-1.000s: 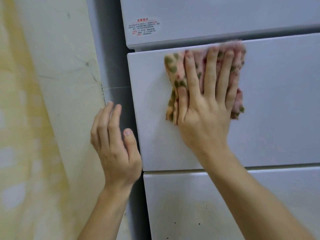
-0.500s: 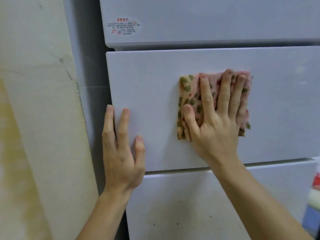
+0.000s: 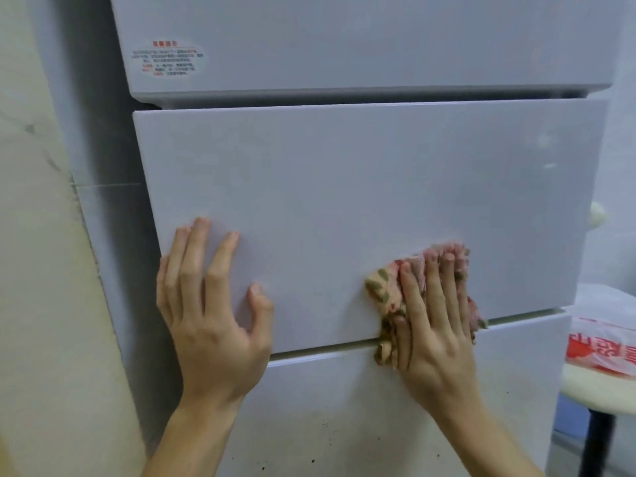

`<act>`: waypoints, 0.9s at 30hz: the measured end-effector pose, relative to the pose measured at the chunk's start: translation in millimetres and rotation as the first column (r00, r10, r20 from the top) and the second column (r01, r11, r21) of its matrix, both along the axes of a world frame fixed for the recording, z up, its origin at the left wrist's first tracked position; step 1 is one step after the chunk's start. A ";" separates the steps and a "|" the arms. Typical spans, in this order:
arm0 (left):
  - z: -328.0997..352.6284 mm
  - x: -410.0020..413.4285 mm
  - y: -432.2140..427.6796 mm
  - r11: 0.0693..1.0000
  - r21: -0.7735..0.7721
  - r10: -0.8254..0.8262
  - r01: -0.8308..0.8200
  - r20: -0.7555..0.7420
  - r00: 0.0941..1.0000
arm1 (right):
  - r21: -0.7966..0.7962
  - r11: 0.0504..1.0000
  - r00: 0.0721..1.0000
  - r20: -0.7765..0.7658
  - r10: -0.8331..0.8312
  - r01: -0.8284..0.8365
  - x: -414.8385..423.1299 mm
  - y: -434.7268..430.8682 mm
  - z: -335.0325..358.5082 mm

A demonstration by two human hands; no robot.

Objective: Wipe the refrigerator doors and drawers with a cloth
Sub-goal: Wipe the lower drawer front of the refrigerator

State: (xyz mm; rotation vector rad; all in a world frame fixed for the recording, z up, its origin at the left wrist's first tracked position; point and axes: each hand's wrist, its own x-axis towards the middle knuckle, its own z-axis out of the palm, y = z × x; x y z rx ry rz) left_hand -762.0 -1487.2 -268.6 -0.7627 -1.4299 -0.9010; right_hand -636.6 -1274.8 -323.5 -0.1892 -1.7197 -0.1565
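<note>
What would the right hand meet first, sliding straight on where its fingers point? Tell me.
The way looks free up the bare middle drawer front; the right hand, pressing the cloth, would probably first meet the upper door's lower edge.

Cloth (image 3: 382, 290) mostly covered by right hand (image 3: 433, 325); only its left edge and top fringe show, and these are motion-blurred. Sticker (image 3: 167, 58) print on upper door (image 3: 344, 39) is too small to read. Upper door is cut by the top edge, lower drawer (image 3: 327, 407) by the bottom edge. Plastic bag (image 3: 602, 346) and stool (image 3: 599, 390), right, are both cut by the right edge; bag lettering is incomplete.
</note>
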 end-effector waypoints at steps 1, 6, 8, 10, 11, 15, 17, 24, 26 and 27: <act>0.1 0.5 0.8 1.000 0.002 -0.001 0.000 0.005 1.000 | -0.037 0.999 0.999 -0.047 0.002 -0.004 1.0 5.1 19.9; -1.1 -2.3 0.1 1.000 -0.011 0.017 -0.017 -0.009 1.000 | -0.159 0.987 0.977 -0.206 -0.059 0.026 11.0 50.3 133.4; -1.2 -3.0 -0.3 1.000 -0.016 0.015 -0.015 -0.011 1.000 | -0.162 0.987 0.979 -0.196 -0.054 0.022 14.1 60.8 133.4; -1.9 -2.8 -0.8 1.000 -0.021 0.016 -0.017 -0.009 1.000 | -0.172 0.985 0.980 -0.191 -0.053 0.020 17.4 64.0 101.1; -2.3 -2.5 -1.1 1.000 -0.023 0.018 -0.018 -0.008 1.000 | -0.182 0.983 0.981 -0.186 -0.054 0.019 20.1 65.2 77.0; -5.4 -2.6 -1.9 0.999 -0.030 0.020 -0.020 -0.022 1.000 | -0.202 0.979 0.996 -0.079 -0.045 0.029 38.1 74.8 -17.5; -10.9 -1.9 -0.3 1.000 -0.009 0.024 -0.024 -0.035 0.999 | -0.209 0.978 0.999 -0.037 -0.034 0.026 45.5 84.1 -30.2; -16.4 1.6 12.7 0.999 0.015 0.042 -0.042 -0.038 0.998 | -0.234 0.971 0.982 -0.173 -0.078 0.036 64.7 129.8 103.6; -16.2 0.2 13.8 0.999 0.027 0.043 -0.042 -0.042 0.998 | -0.279 0.960 0.979 -0.203 -0.026 -0.033 70.6 141.9 138.7; -16.3 -0.2 14.1 0.999 0.031 0.041 -0.040 -0.042 0.998 | -0.298 0.952 0.977 -0.212 0.003 -0.068 72.2 145.2 146.2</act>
